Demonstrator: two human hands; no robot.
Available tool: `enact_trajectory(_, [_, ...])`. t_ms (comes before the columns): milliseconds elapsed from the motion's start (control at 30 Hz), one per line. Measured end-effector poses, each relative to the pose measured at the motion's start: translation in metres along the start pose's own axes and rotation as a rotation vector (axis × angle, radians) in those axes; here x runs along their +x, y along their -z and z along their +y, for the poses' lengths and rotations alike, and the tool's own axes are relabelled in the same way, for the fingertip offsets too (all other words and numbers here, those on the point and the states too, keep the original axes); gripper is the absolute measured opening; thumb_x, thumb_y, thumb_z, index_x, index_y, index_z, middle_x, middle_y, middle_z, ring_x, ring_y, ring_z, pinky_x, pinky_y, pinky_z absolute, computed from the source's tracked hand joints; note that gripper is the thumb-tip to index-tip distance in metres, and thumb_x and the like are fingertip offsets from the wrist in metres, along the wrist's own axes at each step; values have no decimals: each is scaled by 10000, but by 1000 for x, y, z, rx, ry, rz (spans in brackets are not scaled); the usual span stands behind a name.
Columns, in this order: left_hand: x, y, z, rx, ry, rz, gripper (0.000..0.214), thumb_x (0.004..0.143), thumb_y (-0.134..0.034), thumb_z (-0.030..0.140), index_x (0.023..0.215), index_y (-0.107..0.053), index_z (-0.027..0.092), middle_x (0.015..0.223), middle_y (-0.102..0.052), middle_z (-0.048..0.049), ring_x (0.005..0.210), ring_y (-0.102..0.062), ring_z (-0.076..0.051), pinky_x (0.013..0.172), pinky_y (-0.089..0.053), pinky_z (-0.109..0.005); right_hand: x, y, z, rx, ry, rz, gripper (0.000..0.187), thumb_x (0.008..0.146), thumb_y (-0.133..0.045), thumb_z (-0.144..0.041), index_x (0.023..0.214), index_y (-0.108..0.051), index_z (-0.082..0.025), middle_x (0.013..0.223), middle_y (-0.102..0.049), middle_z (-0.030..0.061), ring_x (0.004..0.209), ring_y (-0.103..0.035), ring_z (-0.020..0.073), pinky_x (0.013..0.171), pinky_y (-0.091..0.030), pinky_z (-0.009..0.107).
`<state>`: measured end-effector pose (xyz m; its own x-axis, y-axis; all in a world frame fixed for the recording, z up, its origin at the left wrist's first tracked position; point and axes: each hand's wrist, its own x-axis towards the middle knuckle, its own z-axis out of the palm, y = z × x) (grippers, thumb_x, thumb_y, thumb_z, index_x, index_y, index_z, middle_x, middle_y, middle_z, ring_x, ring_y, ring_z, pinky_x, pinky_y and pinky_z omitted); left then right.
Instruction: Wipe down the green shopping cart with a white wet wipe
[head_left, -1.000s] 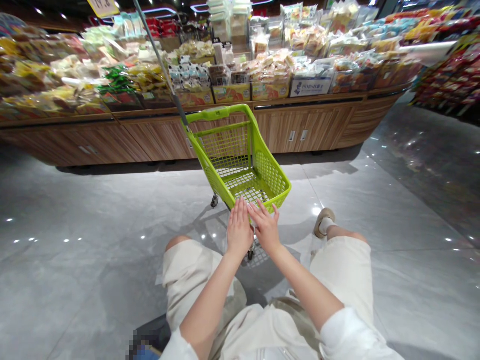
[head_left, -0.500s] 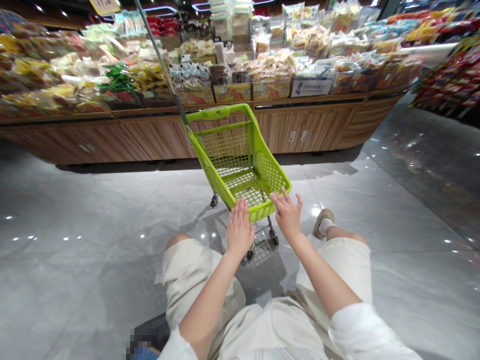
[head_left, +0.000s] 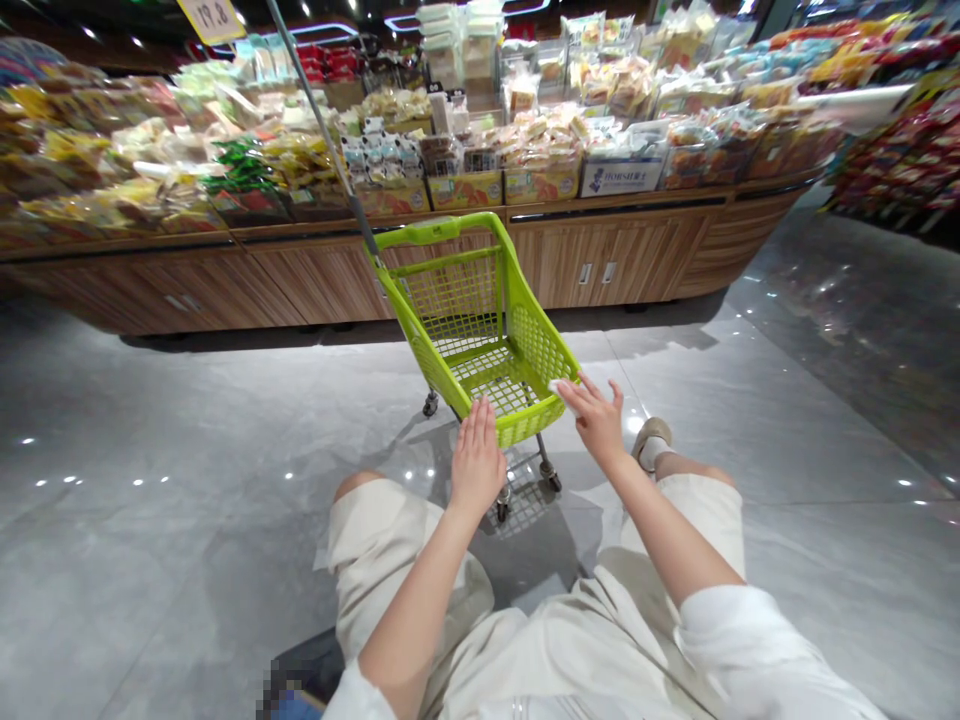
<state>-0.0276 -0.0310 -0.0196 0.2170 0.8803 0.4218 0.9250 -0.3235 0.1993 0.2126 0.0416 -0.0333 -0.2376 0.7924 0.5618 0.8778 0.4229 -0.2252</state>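
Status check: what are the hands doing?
Left hand on lime-green shopping cart's near rim. Right hand at side rim, small white piece under fingers. Wooden display counter ahead.

Lime green all over the shopping cart (head_left: 540, 345), with a fine square-grid mesh across its sides and floor. Along the top of the frame, brown wood-grain streaks on the counter cabinets (head_left: 637, 250), beneath snack packets (head_left: 540, 130) in yellow, green, red and white, and a yellow price sign (head_left: 210, 18) at upper left. Lower down, pale grey veined floor tiles (head_left: 187, 480), cream trousers (head_left: 390, 540) and a white sleeve (head_left: 750, 640).
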Motion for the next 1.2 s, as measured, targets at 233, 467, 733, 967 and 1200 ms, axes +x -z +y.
enact_trajectory(233, [1,-3,3,-25,21,9,823,798,-509,114,1544,-162,66,1639,-219,-189,1539,-110,-272,1235,-245,-493,5,-4,-22,57,-126,43,673,723,-432,9,1315,-583,-273,1367,-635,50,1422,-411,242,1151,-124,568])
enact_trajectory(467, [-1,-2,2,-50,26,5,877,769,-528,120,1551,-133,87,1639,-215,-194,1536,-132,-277,1230,-252,-508,-6,-15,-126,229,80,-81,662,746,-463,0,1358,-552,-235,1357,-640,75,1422,-413,210,1177,-140,493])
enact_trajectory(733, [-3,2,0,12,1,-6,800,799,-481,96,1538,-179,62,1636,-234,-183,1536,-136,-265,1233,-246,-478,0,6,-12,23,128,-49,735,718,-431,50,1347,-565,-306,1355,-643,11,1391,-459,202,1173,-110,510])
enact_trajectory(967, [-2,-2,2,-24,14,13,844,789,-501,104,1553,-142,86,1642,-217,-178,1537,-124,-277,1235,-244,-494,-1,4,-15,27,-119,19,694,725,-431,12,1346,-560,-270,1388,-618,41,1426,-407,232,1162,-139,544])
enact_trajectory(1200, [-4,-4,2,-18,31,14,856,767,-502,84,1548,-151,71,1633,-237,-193,1538,-116,-267,1235,-249,-494,-14,-16,-125,238,116,-54,686,758,-445,-8,1410,-503,-212,1407,-600,68,1441,-383,191,1178,-160,457])
